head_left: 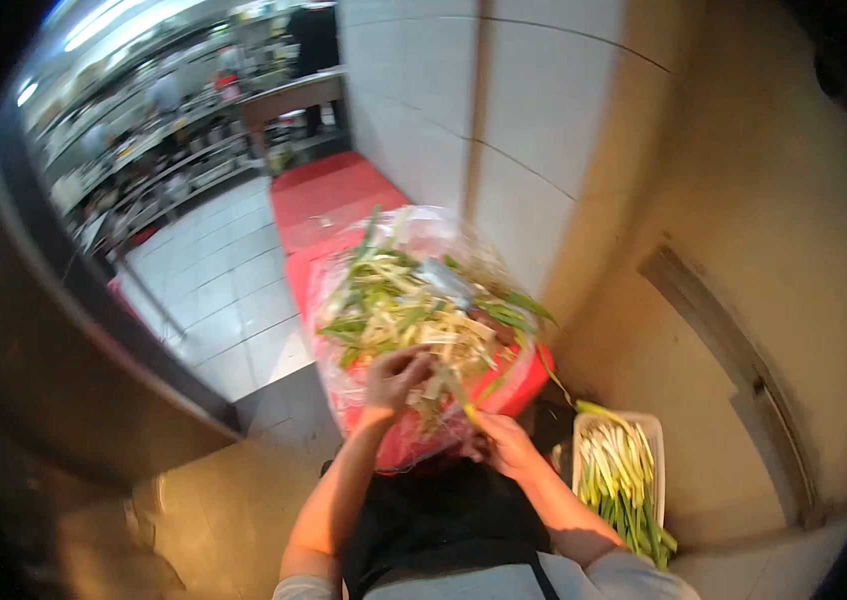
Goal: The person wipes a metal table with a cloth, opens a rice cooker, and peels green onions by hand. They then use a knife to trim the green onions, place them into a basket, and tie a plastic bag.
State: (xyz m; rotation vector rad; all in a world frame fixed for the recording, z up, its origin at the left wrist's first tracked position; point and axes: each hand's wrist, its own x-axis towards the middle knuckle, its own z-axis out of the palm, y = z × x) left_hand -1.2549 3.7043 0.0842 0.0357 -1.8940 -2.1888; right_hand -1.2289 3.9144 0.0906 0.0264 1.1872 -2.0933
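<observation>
A red bin lined with a clear plastic bag [383,440] stands in front of me, heaped with green and pale scallion trimmings [413,310]. My left hand [395,378] reaches over the heap, its fingers curled into the trimmings. My right hand [503,445] sits at the bin's near right rim and pinches a thin scallion stalk [463,405] that points up toward the heap. A white tray [649,430] of trimmed scallions [618,480] lies to the right of my right forearm.
A tiled wall [503,110] rises behind the bin and a beige wall [743,300] runs along the right. A red mat [328,200] and grey floor tiles [223,290] lead toward kitchen shelves [163,130] at the far left.
</observation>
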